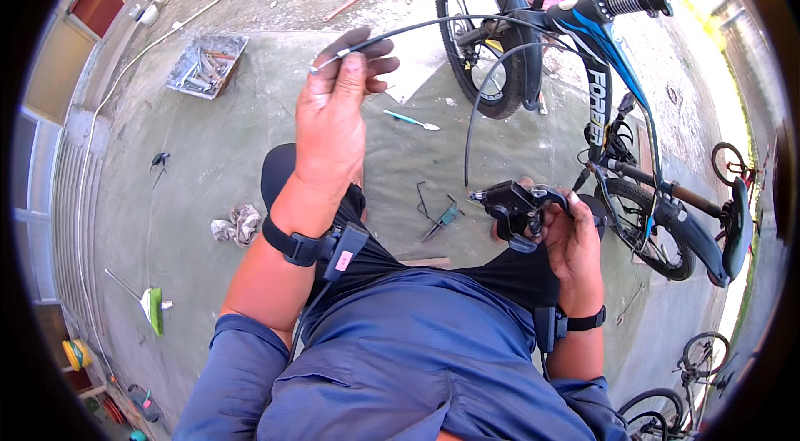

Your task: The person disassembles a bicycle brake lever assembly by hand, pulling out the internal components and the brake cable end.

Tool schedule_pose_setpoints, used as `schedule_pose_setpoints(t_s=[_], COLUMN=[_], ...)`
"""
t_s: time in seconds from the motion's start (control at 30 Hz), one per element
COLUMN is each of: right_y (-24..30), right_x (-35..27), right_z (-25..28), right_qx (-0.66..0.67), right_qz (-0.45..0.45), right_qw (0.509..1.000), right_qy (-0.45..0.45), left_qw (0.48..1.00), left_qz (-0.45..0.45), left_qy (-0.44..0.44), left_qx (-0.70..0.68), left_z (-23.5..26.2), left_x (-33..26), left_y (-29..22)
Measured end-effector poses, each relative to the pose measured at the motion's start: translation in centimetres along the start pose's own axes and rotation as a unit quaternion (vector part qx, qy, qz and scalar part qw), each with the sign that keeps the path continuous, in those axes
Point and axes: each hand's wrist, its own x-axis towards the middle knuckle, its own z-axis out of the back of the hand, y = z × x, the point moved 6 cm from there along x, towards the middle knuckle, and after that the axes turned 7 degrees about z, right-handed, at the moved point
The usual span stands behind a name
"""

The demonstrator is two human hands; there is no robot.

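Raised in front of me, my left hand (337, 95) pinches the end of a black bicycle cable (417, 23) between thumb and fingers; its pale tip pokes out past them. The fingers look dark with grime. From there the cable runs right to the front of a black and blue bicycle (596, 78). Over my right thigh, my right hand (573, 237) grips a black brake lever (512, 206), lever blade toward the palm. A second cable (471, 120) curves down from the bicycle, its lower end close above the brake lever.
Between my legs lie hex keys (423, 201) and a teal-handled tool (444, 221). A teal brush (410, 119) is farther off. A tray of tools (204, 67) stands far left, a crumpled rag (239, 225) nearer. More bicycles (696, 366) stand at the right.
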Motion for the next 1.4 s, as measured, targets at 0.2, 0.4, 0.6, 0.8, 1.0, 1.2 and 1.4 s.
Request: schedule_pose_setpoints(t_s=[0.2,0.4,0.6,0.8,1.0,1.2,1.4], right_y=[-0.1,0.9,0.6,-0.8,-1.4,-0.5,0.7], right_x=[-0.2,-0.5,0.2,0.5,0.6,-0.2,-0.2], right_z=[1.2,0.5,1.1,2.7,1.8,-1.9,-4.3], right_qx=[0.03,0.057,0.116,0.174,0.21,0.073,-0.094], right_qz=[0.025,0.041,0.058,0.063,0.032,0.0,0.081], right_qw=[0.999,0.997,0.99,0.982,0.977,0.995,0.99], right_qy=[0.005,0.026,0.051,0.034,0.016,0.068,0.062], left_qw=[0.997,0.987,0.98,0.945,0.906,0.912,0.924], left_qz=[0.048,0.118,0.195,0.268,0.297,0.304,0.287], left_qy=[-0.014,-0.072,-0.03,0.187,0.302,0.275,0.252], left_qx=[-0.057,-0.078,-0.033,-0.004,0.007,0.001,0.004], left_z=[1.0,2.7,1.8,-2.2,-5.5,-6.1,-5.7], left_x=[2.6,3.2,0.6,-3.9,-7.5,-7.8,-7.8], left_y=[0.5,1.7,4.1,5.0,5.0,5.6,5.9])
